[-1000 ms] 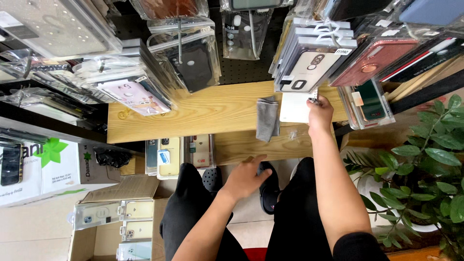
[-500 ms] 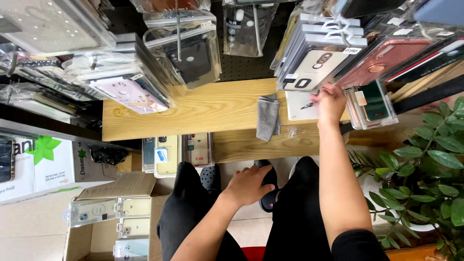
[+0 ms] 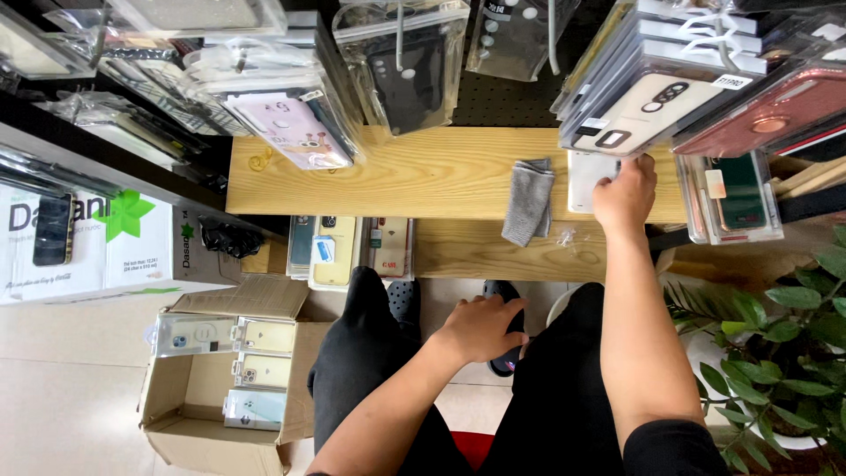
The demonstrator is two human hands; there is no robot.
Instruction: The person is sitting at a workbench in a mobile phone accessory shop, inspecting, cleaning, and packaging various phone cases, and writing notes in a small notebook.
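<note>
My right hand [image 3: 626,192] reaches up to the wooden shelf [image 3: 414,172] and rests its fingers on a white flat package [image 3: 583,176] lying there, under a hanging row of phone cases [image 3: 656,97]. A grey folded cloth [image 3: 527,201] lies on the shelf just left of that package, hanging over the edge. My left hand [image 3: 480,326] hovers low between my knees, fingers spread, holding nothing.
Packaged phone cases hang from pegs all across the top. An open cardboard box [image 3: 220,375] of packaged cases sits on the floor at the lower left. White printed boxes [image 3: 97,247] stand at the left. A green potted plant [image 3: 775,353] is at the right.
My right hand has moved up and right along the shelf onto the white package. My left hand stays low between my knees.
</note>
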